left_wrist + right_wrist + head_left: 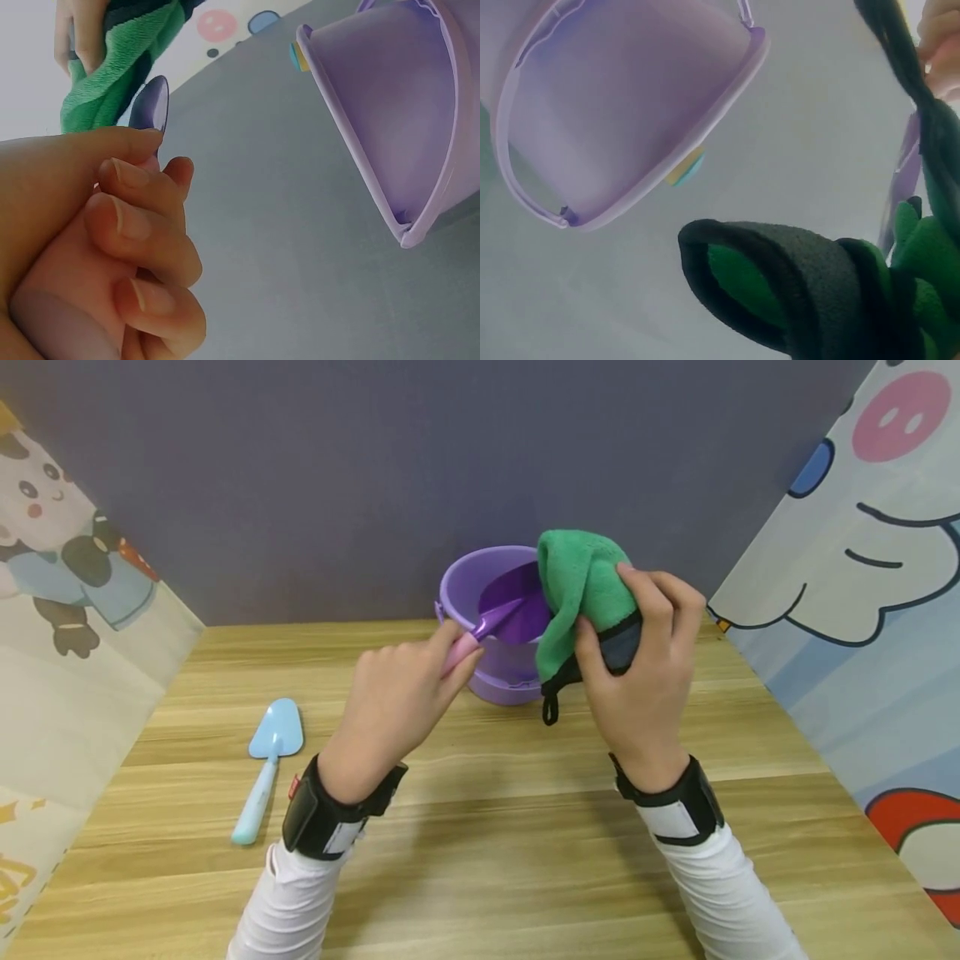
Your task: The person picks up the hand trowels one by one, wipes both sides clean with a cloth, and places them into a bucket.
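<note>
My left hand [405, 689] grips a toy shovel by its pink handle, and the fingers curl round it in the left wrist view. The shovel's glossy purple blade [517, 610] appears over the mouth of a purple bucket [468, 578] in the head view. Beside the blade, my right hand [648, 664] holds a folded green and dark grey cloth [588, 577], with a black loop hanging below. The cloth overlaps the blade's right edge; whether they touch I cannot tell. Both wrist views show the bucket [382, 97] apart from the hands.
A light blue toy trowel [276, 731] lies on the wood-grain table [480, 868] to the left. Behind the bucket rises a grey panel [337, 493]. Cartoon-printed panels [817, 577] flank the table on both sides.
</note>
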`<state>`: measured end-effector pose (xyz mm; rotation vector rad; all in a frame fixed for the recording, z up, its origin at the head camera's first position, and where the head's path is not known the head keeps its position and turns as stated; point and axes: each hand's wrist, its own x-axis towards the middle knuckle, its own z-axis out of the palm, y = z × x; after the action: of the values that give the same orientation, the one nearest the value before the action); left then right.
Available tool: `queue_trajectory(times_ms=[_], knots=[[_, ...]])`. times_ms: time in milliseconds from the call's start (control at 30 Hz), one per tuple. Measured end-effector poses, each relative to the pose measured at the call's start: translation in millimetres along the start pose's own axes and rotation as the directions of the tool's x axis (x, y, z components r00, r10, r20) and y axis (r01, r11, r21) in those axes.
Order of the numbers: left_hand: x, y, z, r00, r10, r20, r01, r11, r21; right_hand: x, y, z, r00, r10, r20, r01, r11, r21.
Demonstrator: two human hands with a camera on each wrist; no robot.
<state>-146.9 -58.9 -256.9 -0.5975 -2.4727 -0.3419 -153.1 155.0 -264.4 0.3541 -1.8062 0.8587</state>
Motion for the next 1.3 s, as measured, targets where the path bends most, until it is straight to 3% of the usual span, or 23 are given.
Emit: queue_trajectory(times_ms=[300,767,1033,1300], knots=[[0.1,-1.0,-0.7,1.0,-0.023,-0.004,0.023,1.0,-0.008,-6.5,-10.4,0.8,0.999,-0.049,0.022,0.049,0.998,0.028],[-0.8,1.8,-2.4,1.0,-0.018,0.001,0.018,1.0,0.001,-25.2,-22.2,11.8,0.971,-0.156,0.181,0.146,0.987,0.065],[-1.5,4.8,-3.2,0.999,0.054,-0.001,-0.053,0.998,0.012,-29.0,-21.3,15.5,0.96,-0.156,0.232,0.149,0.988,0.048],[-1.4,4.4,-2.8,0.998,0.07,-0.01,-0.07,0.997,0.015,-29.5,-19.3,16.3,0.959,-0.146,0.244,0.143,0.989,0.031]])
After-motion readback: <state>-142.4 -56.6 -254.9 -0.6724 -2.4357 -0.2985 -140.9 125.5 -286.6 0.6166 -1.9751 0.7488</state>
